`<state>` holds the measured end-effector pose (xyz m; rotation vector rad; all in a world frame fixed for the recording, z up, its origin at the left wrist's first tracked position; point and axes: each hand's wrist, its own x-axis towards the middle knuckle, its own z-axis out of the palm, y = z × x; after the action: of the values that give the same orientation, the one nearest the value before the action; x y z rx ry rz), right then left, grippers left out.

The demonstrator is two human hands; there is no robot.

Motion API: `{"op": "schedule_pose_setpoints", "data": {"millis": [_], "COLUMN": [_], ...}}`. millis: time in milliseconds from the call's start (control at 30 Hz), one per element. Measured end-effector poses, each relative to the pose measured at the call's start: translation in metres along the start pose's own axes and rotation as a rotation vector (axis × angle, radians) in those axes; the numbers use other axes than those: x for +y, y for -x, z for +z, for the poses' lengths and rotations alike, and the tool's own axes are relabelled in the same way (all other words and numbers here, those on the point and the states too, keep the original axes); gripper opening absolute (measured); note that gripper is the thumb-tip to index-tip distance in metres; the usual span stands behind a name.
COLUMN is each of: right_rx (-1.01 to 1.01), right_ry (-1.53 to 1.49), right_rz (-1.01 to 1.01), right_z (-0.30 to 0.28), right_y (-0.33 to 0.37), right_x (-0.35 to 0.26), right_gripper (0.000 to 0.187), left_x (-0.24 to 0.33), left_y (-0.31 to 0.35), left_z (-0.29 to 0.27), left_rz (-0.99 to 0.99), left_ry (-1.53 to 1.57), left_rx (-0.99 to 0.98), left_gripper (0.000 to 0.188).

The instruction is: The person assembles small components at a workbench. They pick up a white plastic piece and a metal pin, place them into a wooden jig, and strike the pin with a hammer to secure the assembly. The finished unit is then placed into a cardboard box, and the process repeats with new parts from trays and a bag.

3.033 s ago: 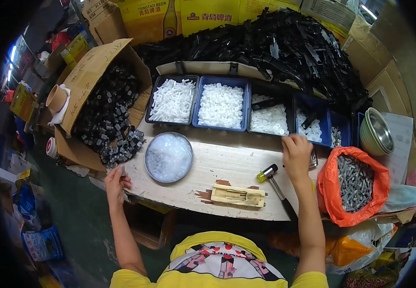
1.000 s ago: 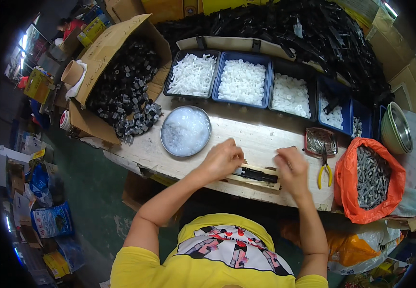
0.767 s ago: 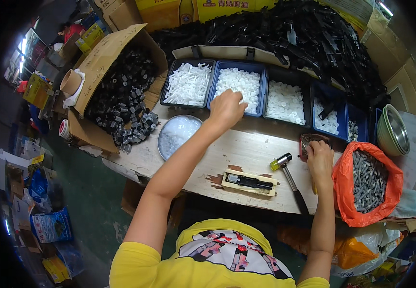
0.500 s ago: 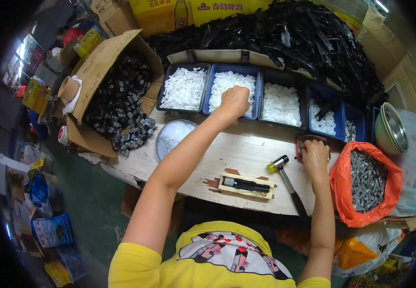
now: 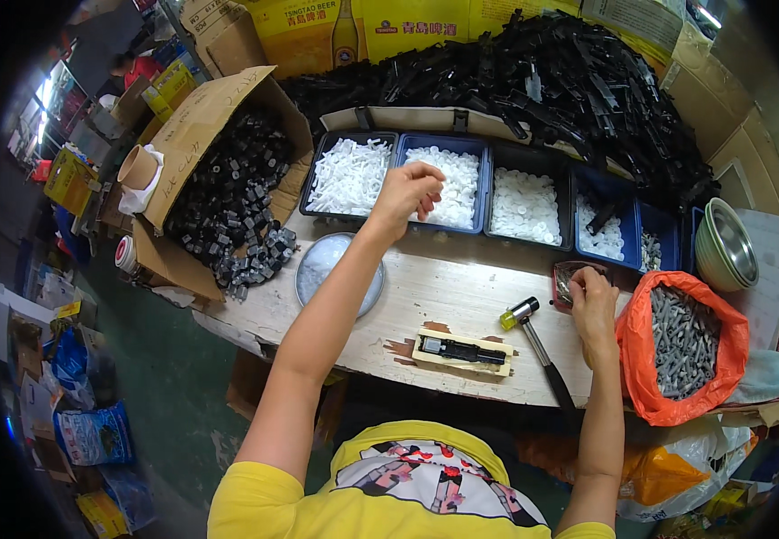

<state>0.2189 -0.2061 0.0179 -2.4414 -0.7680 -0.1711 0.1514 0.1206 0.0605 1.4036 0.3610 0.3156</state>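
- The left hand point(image 5: 410, 190) is stretched out over the second blue bin point(image 5: 448, 184), fingers curled down and bunched as if pinching among the small white plastic pieces point(image 5: 457, 171) heaped in it; whether it actually has a piece between its fingers cannot be told.
- The right hand point(image 5: 592, 301) rests at the right end of the workbench point(image 5: 425, 292), fingers bent down into a small dark red dish point(image 5: 567, 274) holding small metal bits; whether it grips one of them cannot be told.
- Just left of that hand lies a small hammer point(image 5: 537, 346) with a yellow-capped head and a black handle running toward the near edge of the bench.
- Near the front edge, between the two arms, sits a pale wooden block point(image 5: 463, 350) with a black part laid in its slot.
- Left of the outstretched forearm, a round lid-like tray point(image 5: 322, 269) of clear bits lies flat on the bench.
- Beside the second bin, more bins stand in a row: one of white pegs point(image 5: 351, 175) to its left, one of white discs point(image 5: 524, 205) to its right.
- An orange bag point(image 5: 681, 346) full of grey screws sits right of the right hand, with a stack of metal bowls point(image 5: 723, 247) behind it.
- An open cardboard box point(image 5: 219, 184) of black parts stands at the left, and a big heap of black strips point(image 5: 551, 81) fills the back.
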Motion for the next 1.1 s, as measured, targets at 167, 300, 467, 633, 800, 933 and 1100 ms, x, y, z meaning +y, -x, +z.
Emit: {"op": "schedule_pose_setpoints", "data": {"millis": [167, 300, 467, 633, 800, 933, 1100], "right_rx": [-0.159, -0.277, -0.415, -0.427, -0.392, -0.297, -0.143], "right_ry": [-0.805, -0.961, -0.919, -0.829, -0.707, -0.550, -0.501], "right_rz": [0.099, 0.119, 0.121, 0.053, -0.076, -0.237, -0.320], "right_z": [-0.003, 0.005, 0.014, 0.016, 0.016, 0.018, 0.023], "right_y": [0.014, 0.031, 0.037, 0.035, 0.033, 0.035, 0.037], "right_x": [-0.046, -0.089, -0.112, -0.119, -0.121, -0.126, -0.129], "right_gripper": [0.004, 0.004, 0.008, 0.008, 0.008, 0.006, 0.004], "left_x": [-0.012, -0.037, -0.049, -0.046, -0.045, -0.049, -0.052], "left_y": [0.082, 0.133, 0.151, 0.155, 0.156, 0.156, 0.160], "left_z": [0.029, 0.038, 0.035, 0.033, 0.033, 0.032, 0.030], "left_rz": [-0.033, -0.174, -0.161, -0.144, -0.145, -0.125, -0.147], "left_ry": [0.309, 0.375, 0.338, 0.325, 0.301, 0.299, 0.369], "left_rx": [-0.283, -0.350, -0.344, -0.344, -0.329, -0.321, -0.230], "left_gripper": [0.015, 0.015, 0.017, 0.023, 0.027, 0.030, 0.027]}}
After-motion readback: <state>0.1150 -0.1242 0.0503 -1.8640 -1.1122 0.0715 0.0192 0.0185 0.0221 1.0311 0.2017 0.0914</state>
